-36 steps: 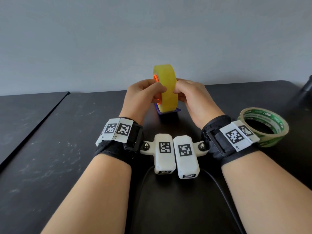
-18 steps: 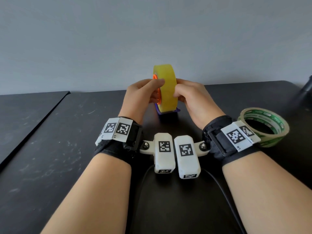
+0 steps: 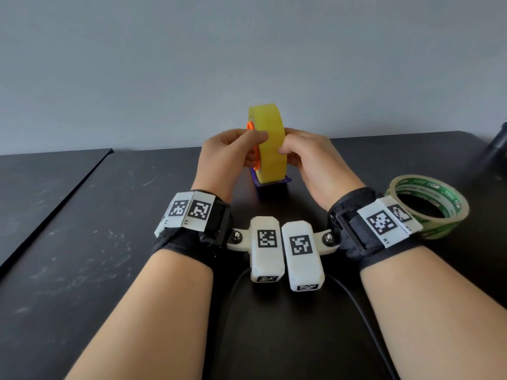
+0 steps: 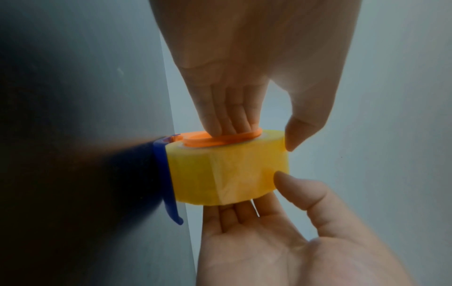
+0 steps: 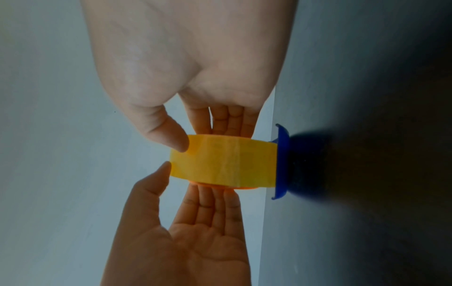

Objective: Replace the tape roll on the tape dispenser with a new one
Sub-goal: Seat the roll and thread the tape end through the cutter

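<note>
A yellow tape roll (image 3: 270, 144) with an orange hub (image 3: 250, 126) stands upright on the blue dispenser (image 3: 274, 182), at the table's middle. My left hand (image 3: 256, 148) holds the roll from the left, with fingers (image 4: 227, 123) pressed flat on the orange hub (image 4: 220, 140) and the thumb on the tread. From the right, my right hand (image 3: 290, 152) holds it, thumb on the tread (image 5: 225, 160) and fingers (image 5: 229, 123) against the far face. The dispenser's blue frame (image 5: 282, 160) curves under the roll and is mostly hidden.
A green-printed tape roll (image 3: 428, 212) lies flat on the black table (image 3: 109, 270), just right of my right wrist. A dark object (image 3: 496, 149) stands at the far right edge. A second dark tabletop (image 3: 41, 187) adjoins on the left. A grey wall rises close behind.
My left thumb has slid a little higher on the roll's tread. The roll, the dispenser and my right hand stay where they were.
</note>
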Demonstrator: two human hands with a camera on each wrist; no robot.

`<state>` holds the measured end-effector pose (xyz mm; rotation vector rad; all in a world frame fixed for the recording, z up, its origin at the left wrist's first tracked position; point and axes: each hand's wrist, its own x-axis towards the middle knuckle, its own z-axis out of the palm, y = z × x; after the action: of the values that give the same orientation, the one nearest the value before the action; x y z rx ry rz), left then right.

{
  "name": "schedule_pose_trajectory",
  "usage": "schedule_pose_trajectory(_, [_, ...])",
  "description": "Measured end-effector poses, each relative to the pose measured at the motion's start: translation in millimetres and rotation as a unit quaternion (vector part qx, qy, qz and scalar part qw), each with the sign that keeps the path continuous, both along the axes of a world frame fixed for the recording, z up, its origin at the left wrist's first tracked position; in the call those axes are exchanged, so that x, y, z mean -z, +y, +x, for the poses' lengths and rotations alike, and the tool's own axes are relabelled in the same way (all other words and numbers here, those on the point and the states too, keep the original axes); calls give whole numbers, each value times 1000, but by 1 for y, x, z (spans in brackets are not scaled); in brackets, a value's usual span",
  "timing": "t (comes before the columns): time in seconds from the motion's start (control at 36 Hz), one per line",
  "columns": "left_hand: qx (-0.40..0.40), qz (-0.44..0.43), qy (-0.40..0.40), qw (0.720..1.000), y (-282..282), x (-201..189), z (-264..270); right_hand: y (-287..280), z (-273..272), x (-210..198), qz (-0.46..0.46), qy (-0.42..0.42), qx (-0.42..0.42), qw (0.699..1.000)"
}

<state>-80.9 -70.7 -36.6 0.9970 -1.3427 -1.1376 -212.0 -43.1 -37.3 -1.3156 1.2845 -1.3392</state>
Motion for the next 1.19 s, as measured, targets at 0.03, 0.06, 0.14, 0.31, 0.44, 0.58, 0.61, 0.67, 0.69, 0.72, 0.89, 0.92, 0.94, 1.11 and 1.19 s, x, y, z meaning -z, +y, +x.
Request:
schedule_pose_trajectory(0.03, [-2, -2, 0, 1000, -1, 1, 0, 0, 0, 0, 1, 0, 3, 1000])
schedule_pose_trajectory(0.06, [-4, -4, 0, 1000, -1, 1, 0, 1, 0, -1, 1, 0, 6, 1000])
schedule_pose_trajectory(0.14, [-14, -8, 1, 1000, -2, 1, -1, 3, 0, -1, 4, -2, 2, 1000])
schedule_pose_trajectory(0.31, [-35, -21, 0, 999, -2, 3, -1, 6, 1, -1, 4, -3, -10, 1000])
schedule_pose_trajectory(0.44, [-22, -25, 17, 999, 0, 2, 0, 2, 1, 2, 4, 0, -1, 1000])
schedule_pose_trajectory(0.58, [9, 1, 26, 1000, 0, 0, 2, 1, 3, 1, 5, -12, 19, 1000])
schedule_pose_trajectory(0.61, [14, 9, 23, 1000, 0, 0, 2, 1, 3, 0, 5, -17, 26, 1000])
schedule_pose_trajectory(0.67, [26, 20, 12, 999, 1, -2, 1, 0, 1, 1, 7, -21, 31, 999])
schedule_pose_trajectory(0.69, [35, 22, 7, 999, 2, -3, 1, -1, 1, 1, 10, -21, 34, 999])
schedule_pose_trajectory(0.72, [43, 23, 2, 999, 2, -3, 1, -1, 1, 1, 15, -21, 37, 999])
schedule_pose_trajectory(0.89, [28, 9, 3, 1000, 1, 0, 2, -1, -1, 1, 13, -17, 33, 999])
schedule_pose_trajectory(0.92, [24, 8, 4, 1000, 1, 0, 1, -1, -2, 1, 14, -16, 27, 999])
schedule_pose_trajectory(0.94, [20, 7, 6, 1000, 1, 0, 1, -1, -1, 0, 14, -15, 20, 1000])
schedule_pose_trajectory(1.11, [-9, 2, 16, 1000, -1, 1, 1, -2, -1, 3, 1, -18, -15, 1000])
schedule_pose_trajectory(1.19, [-9, 0, 16, 1000, -1, 1, 1, -3, -2, 5, 2, -19, -16, 1000])
